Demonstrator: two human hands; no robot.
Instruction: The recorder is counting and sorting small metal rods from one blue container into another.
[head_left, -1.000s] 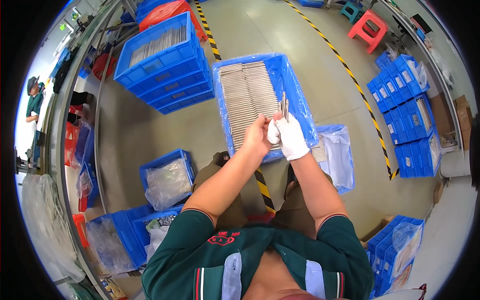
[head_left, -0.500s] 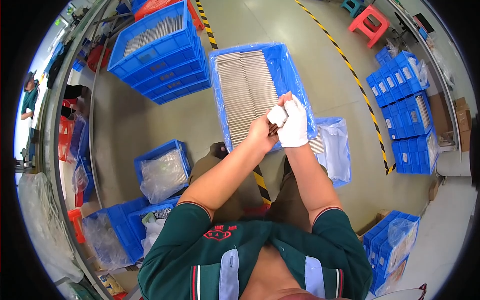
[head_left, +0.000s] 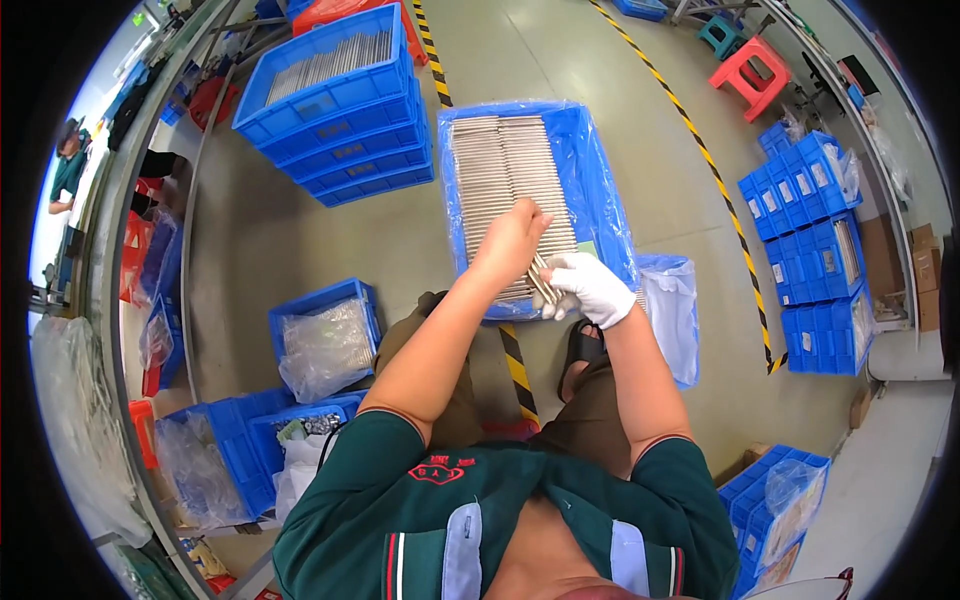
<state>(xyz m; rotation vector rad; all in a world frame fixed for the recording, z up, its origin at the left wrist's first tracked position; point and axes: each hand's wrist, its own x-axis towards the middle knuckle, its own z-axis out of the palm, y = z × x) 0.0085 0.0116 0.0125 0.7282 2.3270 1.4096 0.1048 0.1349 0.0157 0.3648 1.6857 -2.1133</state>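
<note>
My bare left hand (head_left: pixel 512 243) is closed, its fingers curled at the upper end of a few thin metal rods (head_left: pixel 541 280). My right hand (head_left: pixel 592 286), in a white glove, grips the lower part of these rods, which stand tilted between the two hands. Both hands are over the near end of a blue crate (head_left: pixel 612 210) lined with clear blue plastic. Rows of similar silvery metal rods (head_left: pixel 490 170) lie packed side by side in the crate. My fingertips hide part of the held rods, so their exact number cannot be told.
Stacked blue crates (head_left: pixel 340 135) stand at the back left. A second lined crate (head_left: pixel 675 320) is just right of the main one. More crates (head_left: pixel 800 190) and a red stool (head_left: pixel 752 75) are on the right. A bagged crate (head_left: pixel 325 340) lies at left.
My hands, close together before, have drawn apart and come a little nearer. My right hand has turned over, and the rods between the hands now show clearly. The view has shifted slightly.
</note>
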